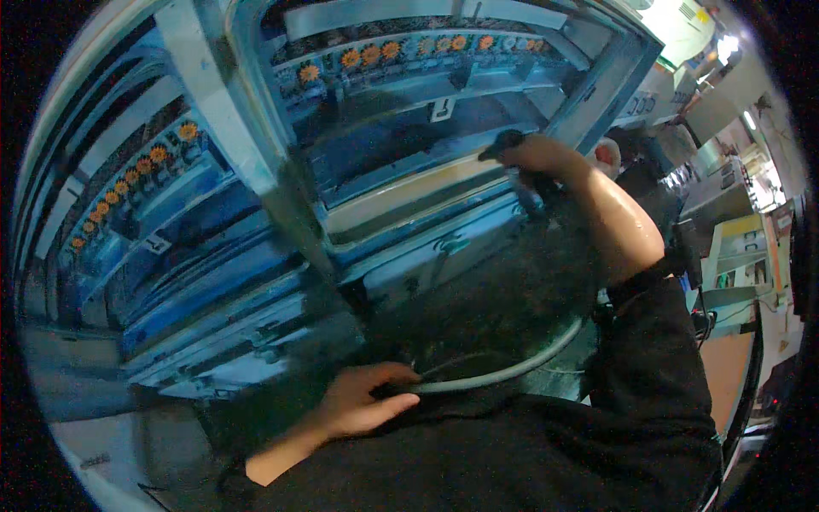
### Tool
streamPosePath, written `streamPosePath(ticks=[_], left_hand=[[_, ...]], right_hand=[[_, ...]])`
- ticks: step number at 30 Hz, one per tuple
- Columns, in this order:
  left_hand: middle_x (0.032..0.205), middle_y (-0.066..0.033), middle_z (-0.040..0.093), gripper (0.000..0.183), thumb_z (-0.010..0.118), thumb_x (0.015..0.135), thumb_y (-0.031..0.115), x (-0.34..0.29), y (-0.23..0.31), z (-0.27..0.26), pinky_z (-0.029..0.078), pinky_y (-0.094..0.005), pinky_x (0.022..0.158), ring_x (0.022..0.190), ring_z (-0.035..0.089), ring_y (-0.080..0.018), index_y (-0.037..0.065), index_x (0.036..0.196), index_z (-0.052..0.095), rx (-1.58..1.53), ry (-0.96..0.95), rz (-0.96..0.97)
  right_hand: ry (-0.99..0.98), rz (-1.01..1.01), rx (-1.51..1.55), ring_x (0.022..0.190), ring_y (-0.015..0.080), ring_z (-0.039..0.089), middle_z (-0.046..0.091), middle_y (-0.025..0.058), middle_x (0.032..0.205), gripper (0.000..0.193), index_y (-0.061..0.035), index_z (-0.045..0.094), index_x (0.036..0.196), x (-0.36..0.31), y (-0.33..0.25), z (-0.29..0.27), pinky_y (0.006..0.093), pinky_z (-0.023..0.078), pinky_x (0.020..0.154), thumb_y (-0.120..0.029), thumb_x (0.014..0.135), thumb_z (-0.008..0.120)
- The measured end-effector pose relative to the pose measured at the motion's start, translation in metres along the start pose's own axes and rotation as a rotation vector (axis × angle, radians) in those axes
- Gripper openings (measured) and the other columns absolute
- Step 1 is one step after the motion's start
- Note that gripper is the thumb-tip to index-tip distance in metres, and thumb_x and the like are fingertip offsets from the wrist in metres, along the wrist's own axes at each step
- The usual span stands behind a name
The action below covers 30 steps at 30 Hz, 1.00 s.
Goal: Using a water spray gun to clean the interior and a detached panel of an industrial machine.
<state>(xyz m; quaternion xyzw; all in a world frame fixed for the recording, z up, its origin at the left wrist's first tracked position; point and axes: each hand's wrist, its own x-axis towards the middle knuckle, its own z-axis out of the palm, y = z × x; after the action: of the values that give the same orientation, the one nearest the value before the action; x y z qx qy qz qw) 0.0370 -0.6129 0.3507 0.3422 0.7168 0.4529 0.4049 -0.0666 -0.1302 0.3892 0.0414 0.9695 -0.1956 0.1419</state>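
Note:
In front of me is an open blue machine housing [256,145], with rows of orange toothed wheels [371,55] inside it. My right hand [550,160] reaches to the right part of its opening. Its fingers are closed around a small dark object [505,143], whose kind I cannot make out, at the end of a pale ledge [418,192]. Low and close to my body, my left hand [363,405] curls its thumb and fingers around a grey hose [503,375]. From there the hose bends up to the right, and its far end is hidden.
A second opening with more orange toothed wheels [132,183] lies to the left, past an upright frame post [209,85]. Shelving [738,247] and a brownish panel [734,375] stand at the right. A lit greenish-white thing [678,30] shows at the upper right.

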Motion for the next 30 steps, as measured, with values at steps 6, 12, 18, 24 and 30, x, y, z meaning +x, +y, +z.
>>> streamPosePath(ticks=[6, 12, 18, 24, 30], left_hand=[[0.109, -0.0091, 0.072, 0.039, 0.08, 0.08, 0.024, -0.08, -0.012, -0.034, 0.053, -0.0331, 0.087, 0.1, 0.069, -0.0211, 0.006, 0.112, 0.068, 0.02, 0.183, -0.047], [0.106, -0.0087, 0.073, 0.04, 0.085, 0.073, 0.016, -0.147, -0.025, -0.057, 0.054, -0.0327, 0.086, 0.098, 0.068, -0.0171, 0.005, 0.109, 0.07, -0.13, 0.406, -0.215], [0.106, -0.0091, 0.072, 0.04, 0.085, 0.074, 0.016, -0.218, -0.064, -0.077, 0.053, -0.0321, 0.085, 0.095, 0.068, -0.0172, 0.006, 0.109, 0.07, -0.114, 0.384, -0.169], [0.112, -0.0079, 0.071, 0.037, 0.075, 0.086, 0.029, -0.211, -0.065, -0.079, 0.052, -0.0315, 0.086, 0.1, 0.067, -0.0179, 0.008, 0.115, 0.069, -0.025, 0.262, -0.17], [0.109, -0.0096, 0.07, 0.038, 0.073, 0.088, 0.031, -0.176, -0.086, -0.06, 0.051, -0.035, 0.085, 0.099, 0.066, -0.02, 0.011, 0.12, 0.066, -0.072, 0.042, -0.036]], right_hand=[[-0.159, 0.189, 0.274, 0.07, 0.0256, 0.065, 0.068, 0.0124, 0.086, 0.04, -0.0089, 0.069, 0.102, 0.026, -0.135, 0.03, 0.0394, 0.052, 0.067, -0.045, 0.085, 0.066], [-0.047, 0.187, 0.401, 0.057, 0.0211, 0.06, 0.063, 0.0092, 0.074, 0.038, -0.0073, 0.066, 0.093, 0.053, -0.164, 0.055, 0.0368, 0.052, 0.055, -0.041, 0.08, 0.076], [-0.136, 0.308, 0.705, 0.051, 0.017, 0.057, 0.059, 0.0051, 0.068, 0.036, -0.0072, 0.068, 0.092, 0.048, -0.248, 0.114, 0.0333, 0.049, 0.047, -0.04, 0.08, 0.077], [0.146, 0.362, 0.637, 0.054, 0.0188, 0.057, 0.061, 0.005, 0.072, 0.033, -0.0092, 0.069, 0.099, -0.019, -0.182, 0.092, 0.035, 0.047, 0.05, -0.039, 0.085, 0.072], [0.52, 0.586, 0.417, 0.062, 0.0197, 0.061, 0.067, 0.0069, 0.081, 0.044, 0.001, 0.068, 0.106, -0.092, -0.116, 0.072, 0.0366, 0.048, 0.055, -0.036, 0.083, 0.073]])
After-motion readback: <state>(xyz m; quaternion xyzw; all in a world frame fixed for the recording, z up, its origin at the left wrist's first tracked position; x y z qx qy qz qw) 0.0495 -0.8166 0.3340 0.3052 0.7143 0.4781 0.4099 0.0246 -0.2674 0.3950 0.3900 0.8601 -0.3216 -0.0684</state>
